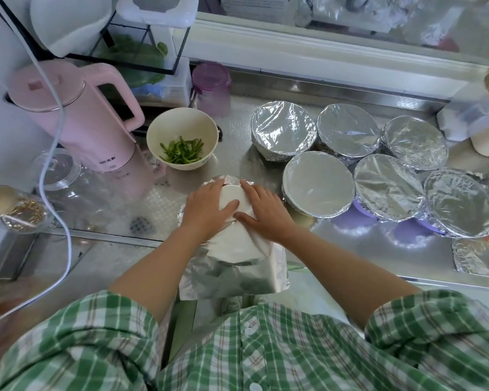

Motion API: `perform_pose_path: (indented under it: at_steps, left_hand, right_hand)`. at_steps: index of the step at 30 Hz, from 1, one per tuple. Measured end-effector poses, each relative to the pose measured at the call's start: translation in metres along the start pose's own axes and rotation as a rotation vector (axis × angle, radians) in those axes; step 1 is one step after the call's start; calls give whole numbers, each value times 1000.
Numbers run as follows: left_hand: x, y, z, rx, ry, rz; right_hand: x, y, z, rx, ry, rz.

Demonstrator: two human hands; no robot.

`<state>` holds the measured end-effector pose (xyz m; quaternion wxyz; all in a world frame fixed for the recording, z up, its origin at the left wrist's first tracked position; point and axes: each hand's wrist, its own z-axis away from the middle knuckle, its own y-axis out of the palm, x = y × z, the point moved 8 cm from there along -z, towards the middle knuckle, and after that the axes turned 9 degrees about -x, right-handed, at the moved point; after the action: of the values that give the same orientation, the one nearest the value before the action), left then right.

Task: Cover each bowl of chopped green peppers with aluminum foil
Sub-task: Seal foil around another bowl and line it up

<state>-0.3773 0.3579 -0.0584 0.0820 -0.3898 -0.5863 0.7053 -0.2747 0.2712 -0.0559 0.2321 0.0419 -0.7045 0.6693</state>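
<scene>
Now silver aluminium foil sheet (237, 246) is being pressed down by flat, open left hand (209, 211) and right hand (263, 214); edges should be tucked evenly.

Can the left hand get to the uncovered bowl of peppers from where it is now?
Probably yes. The uncovered bowl sits just beyond the left hand with only bare counter between; the pink kettle stands aside. It must first leave the foil.
</scene>
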Motion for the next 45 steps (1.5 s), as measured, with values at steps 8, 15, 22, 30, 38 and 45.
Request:
perform_pose_path:
  at_steps: [8,15,22,30,38,45]
  left_hand:
    - [47,2,15,96,-311,161]
    - [40,-22,32,-107,-80,163]
    - [4,-6,67,148,339,-153]
    - [12,1,77,170,271,-233]
    - [18,2,75,129,142,-129]
    - [19,1,80,49,78,-65]
  right_hand:
    - [1,-1,0,26,19,0]
    - [-3,0,2,20,37,-38]
    - [5,-6,29,115,-101,-93]
    - [-5,7,55,217,-115,-98]
    - [-15,11,48,85,-34,-112]
    - [-14,8,42,28,-13,-106]
